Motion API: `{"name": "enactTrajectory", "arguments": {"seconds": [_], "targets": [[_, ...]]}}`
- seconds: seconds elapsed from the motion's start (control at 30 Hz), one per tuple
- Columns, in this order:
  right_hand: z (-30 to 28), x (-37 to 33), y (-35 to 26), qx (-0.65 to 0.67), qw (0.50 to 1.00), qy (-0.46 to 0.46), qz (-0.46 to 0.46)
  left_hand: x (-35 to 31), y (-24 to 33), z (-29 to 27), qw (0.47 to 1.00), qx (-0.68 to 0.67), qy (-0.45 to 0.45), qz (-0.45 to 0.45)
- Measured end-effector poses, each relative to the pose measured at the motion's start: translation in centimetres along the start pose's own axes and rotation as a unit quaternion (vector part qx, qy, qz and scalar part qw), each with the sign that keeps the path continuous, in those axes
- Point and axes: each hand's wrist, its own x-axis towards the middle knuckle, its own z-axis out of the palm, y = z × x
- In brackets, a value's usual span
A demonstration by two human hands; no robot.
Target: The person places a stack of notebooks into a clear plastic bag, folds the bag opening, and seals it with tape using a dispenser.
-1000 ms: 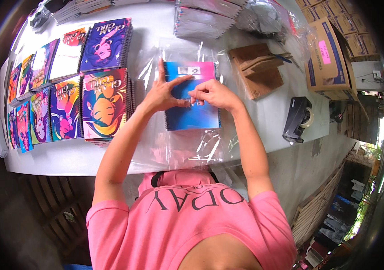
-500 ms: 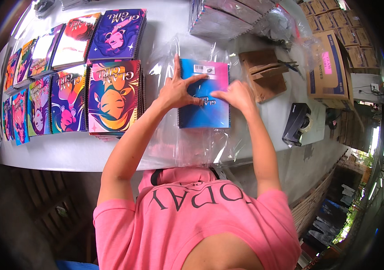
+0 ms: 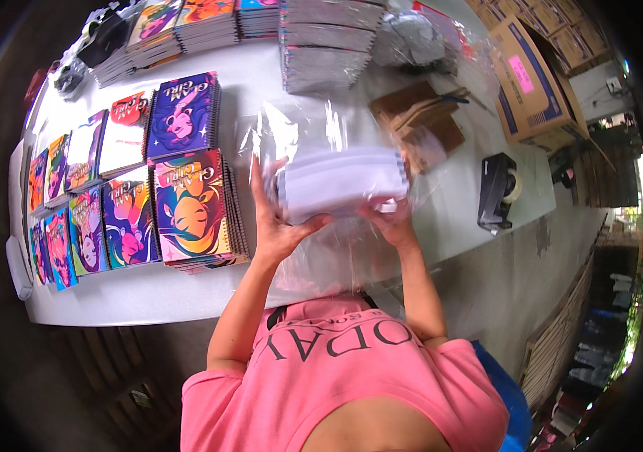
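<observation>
A stack of spiral notebooks (image 3: 340, 181) is tipped up between my hands, its white page edges facing me and blurred by motion. My left hand (image 3: 280, 230) grips its left end, thumb along the lower edge. On the opposite end my right hand (image 3: 393, 222) is closed, its fingers partly hidden behind the stack. Clear plastic film (image 3: 299, 124) spreads on the table around and beneath the notebooks; whether it wraps them I cannot tell.
Colourful spiral notebooks (image 3: 190, 207) lie in rows at the left. Wrapped notebook stacks (image 3: 325, 49) stand at the back. Brown cardboard pieces (image 3: 419, 117), a black tape dispenser (image 3: 496, 192) and an open carton (image 3: 536, 87) are to the right. The table's near edge (image 3: 141, 316) curves below.
The notebook stack lay flat with its blue-and-pink cover up; now it is tipped up, showing page edges. My hands have moved from the cover to its two ends. The view has shifted.
</observation>
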Motion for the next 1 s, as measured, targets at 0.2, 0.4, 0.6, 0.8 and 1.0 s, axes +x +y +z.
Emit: {"name": "enactTrajectory", "arguments": {"seconds": [0.2, 0.4, 0.6, 0.8, 1.0], "targets": [[-1.1, 0.2, -3.8, -0.007, 0.990, 0.061, -0.124, -0.3, -1.5, -1.7, 0.993, 0.098, -0.059, 0.011], [-4.2, 4.9, -14.2, -0.422, 0.848, -0.109, -0.303, 0.9, -2.3, -1.4, 0.998, 0.041, -0.039, -0.023], [-8.9, 5.5, -12.3, 0.053, 0.937, 0.039, -0.343, 0.1, -2.7, -1.5, 0.999, -0.033, -0.002, -0.024], [1.3, 1.4, -0.8, -0.034, 0.997, -0.014, -0.066, 0.2, -1.2, -0.2, 0.999, -0.021, -0.012, 0.022], [0.5, 1.5, -4.1, 0.111, 0.988, -0.033, -0.103, -0.4, 3.2, 0.6, 0.997, 0.026, -0.009, 0.074]]}}
